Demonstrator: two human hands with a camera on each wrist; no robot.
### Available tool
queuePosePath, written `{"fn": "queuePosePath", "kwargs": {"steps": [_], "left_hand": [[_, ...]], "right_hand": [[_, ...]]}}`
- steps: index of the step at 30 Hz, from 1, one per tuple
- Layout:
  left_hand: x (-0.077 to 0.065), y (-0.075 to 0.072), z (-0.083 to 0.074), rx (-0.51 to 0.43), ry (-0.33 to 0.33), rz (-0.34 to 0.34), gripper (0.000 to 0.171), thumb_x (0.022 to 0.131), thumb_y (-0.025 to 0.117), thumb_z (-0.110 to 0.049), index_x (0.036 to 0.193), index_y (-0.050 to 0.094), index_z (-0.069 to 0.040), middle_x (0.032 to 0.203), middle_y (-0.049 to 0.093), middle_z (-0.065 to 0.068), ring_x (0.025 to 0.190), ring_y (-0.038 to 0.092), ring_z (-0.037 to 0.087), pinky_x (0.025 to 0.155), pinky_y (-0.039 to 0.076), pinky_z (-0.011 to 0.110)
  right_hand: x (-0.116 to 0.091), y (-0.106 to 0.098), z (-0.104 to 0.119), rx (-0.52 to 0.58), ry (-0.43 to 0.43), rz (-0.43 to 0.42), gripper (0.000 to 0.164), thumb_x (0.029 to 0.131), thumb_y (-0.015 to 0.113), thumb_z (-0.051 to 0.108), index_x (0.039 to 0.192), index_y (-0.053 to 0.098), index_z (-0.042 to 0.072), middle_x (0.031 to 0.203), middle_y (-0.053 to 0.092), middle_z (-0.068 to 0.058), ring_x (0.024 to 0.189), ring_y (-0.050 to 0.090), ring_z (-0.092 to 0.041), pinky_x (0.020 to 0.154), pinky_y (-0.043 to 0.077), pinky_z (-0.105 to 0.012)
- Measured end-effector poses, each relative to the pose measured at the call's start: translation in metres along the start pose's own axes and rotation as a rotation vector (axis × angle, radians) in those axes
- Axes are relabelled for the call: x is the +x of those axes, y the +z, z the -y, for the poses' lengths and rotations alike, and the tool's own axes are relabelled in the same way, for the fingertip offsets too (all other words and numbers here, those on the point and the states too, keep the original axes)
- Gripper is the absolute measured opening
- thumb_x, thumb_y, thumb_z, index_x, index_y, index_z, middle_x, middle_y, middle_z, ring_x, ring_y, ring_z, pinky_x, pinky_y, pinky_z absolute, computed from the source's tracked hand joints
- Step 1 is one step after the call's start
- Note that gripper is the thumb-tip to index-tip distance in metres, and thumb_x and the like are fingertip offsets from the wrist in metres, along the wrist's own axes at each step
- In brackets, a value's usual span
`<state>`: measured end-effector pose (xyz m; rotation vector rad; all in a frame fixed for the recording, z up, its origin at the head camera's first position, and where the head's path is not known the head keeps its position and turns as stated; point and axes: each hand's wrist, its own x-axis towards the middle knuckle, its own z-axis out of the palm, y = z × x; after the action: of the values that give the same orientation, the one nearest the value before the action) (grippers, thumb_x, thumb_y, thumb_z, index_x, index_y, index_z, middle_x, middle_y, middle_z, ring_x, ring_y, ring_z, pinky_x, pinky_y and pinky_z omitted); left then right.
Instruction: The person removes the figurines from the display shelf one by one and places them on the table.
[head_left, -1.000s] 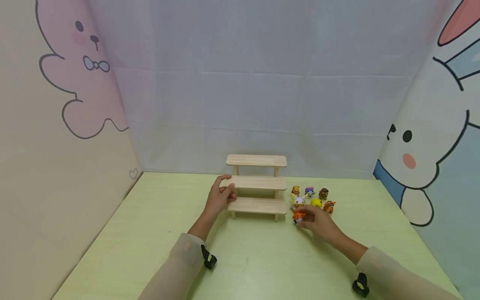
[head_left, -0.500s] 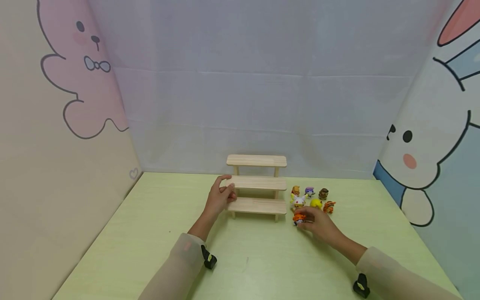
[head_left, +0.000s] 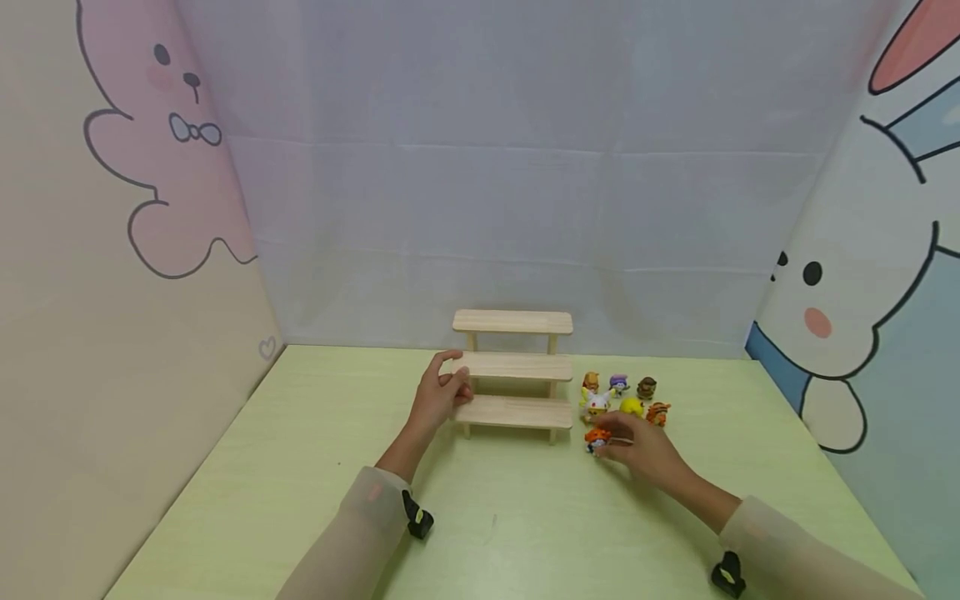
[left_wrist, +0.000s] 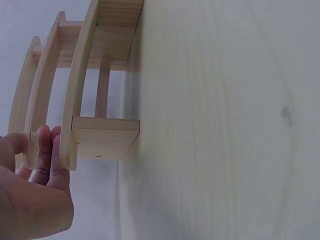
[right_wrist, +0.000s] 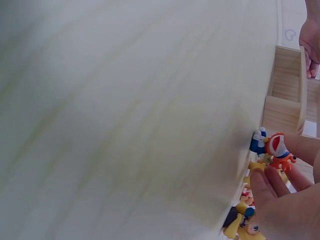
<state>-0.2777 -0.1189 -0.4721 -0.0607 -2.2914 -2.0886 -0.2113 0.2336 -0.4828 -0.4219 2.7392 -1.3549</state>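
Observation:
In the head view, a three-tier wooden display stand [head_left: 513, 412] stands near the back of the table. My left hand [head_left: 441, 396] holds the left end of its middle shelf, and the left wrist view shows fingers [left_wrist: 50, 160] around that shelf board. To the stand's right, my right hand [head_left: 637, 447] pinches a small orange, white and blue toy figurine [head_left: 597, 441] between thumb and fingertips. The right wrist view shows the figurine [right_wrist: 274, 147] upright with its blue feet at the table surface. Just behind sits a white-headed figurine [head_left: 596, 403] with yellow ears.
Several other small figurines cluster behind my right hand, among them a yellow one [head_left: 632, 407], an orange striped one [head_left: 657, 414], a purple-capped one [head_left: 618, 384] and a brown one [head_left: 647, 387]. A pale curtain [head_left: 525, 208] hangs behind the light green table [head_left: 300, 467].
The orange figurine has shifted slightly toward me, and my right hand has drawn back a little so more of it shows. My left hand and the stand have stayed put.

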Motion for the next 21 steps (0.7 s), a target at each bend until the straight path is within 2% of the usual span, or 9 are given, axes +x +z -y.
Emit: {"fn": "queuePosePath", "kwargs": {"steps": [7,12,15,18,21], "left_hand": [[0.001,0.002,0.001,-0.010,0.001,-0.004,0.037,0.105,0.063,-0.020,0.141,0.055,-0.016,0.079,0.071,0.014,0.072,0.069,0.017,0.071,0.062,0.028],[-0.001,0.002,-0.006,-0.008,0.000,0.008,0.040,0.106,0.062,-0.020,0.145,0.052,-0.012,0.086,0.070,0.027,0.077,0.072,0.028,0.078,0.063,0.039],[-0.001,0.002,-0.008,-0.001,-0.010,0.011,0.041,0.106,0.061,-0.020,0.145,0.052,-0.012,0.086,0.070,0.026,0.077,0.072,0.028,0.078,0.063,0.038],[0.002,0.002,-0.004,-0.005,-0.017,0.010,0.038,0.106,0.063,-0.021,0.142,0.054,-0.015,0.082,0.071,0.018,0.073,0.070,0.019,0.072,0.062,0.030],[0.003,-0.001,-0.005,-0.009,-0.028,0.030,0.038,0.105,0.064,-0.019,0.142,0.054,-0.015,0.083,0.071,0.018,0.072,0.070,0.019,0.070,0.062,0.029]], "right_hand": [[-0.008,-0.012,0.013,-0.075,-0.005,-0.095,0.035,0.092,0.078,0.010,0.124,0.067,-0.001,0.121,0.071,-0.019,0.113,0.069,-0.038,0.092,0.060,-0.043],[-0.008,-0.019,0.021,-0.106,-0.035,-0.112,0.036,0.093,0.077,0.009,0.125,0.066,-0.003,0.122,0.069,-0.023,0.112,0.067,-0.040,0.087,0.061,-0.041],[-0.006,-0.022,0.023,-0.126,-0.048,-0.120,0.038,0.094,0.077,0.007,0.128,0.065,-0.003,0.124,0.068,-0.025,0.111,0.066,-0.041,0.086,0.061,-0.042],[-0.002,-0.026,0.026,-0.161,-0.066,-0.125,0.040,0.095,0.075,0.007,0.132,0.063,-0.003,0.128,0.066,-0.025,0.112,0.065,-0.043,0.087,0.061,-0.046],[0.003,-0.031,0.030,-0.202,-0.079,-0.121,0.042,0.097,0.073,0.008,0.135,0.061,-0.004,0.132,0.064,-0.025,0.115,0.063,-0.045,0.089,0.060,-0.051]]}}
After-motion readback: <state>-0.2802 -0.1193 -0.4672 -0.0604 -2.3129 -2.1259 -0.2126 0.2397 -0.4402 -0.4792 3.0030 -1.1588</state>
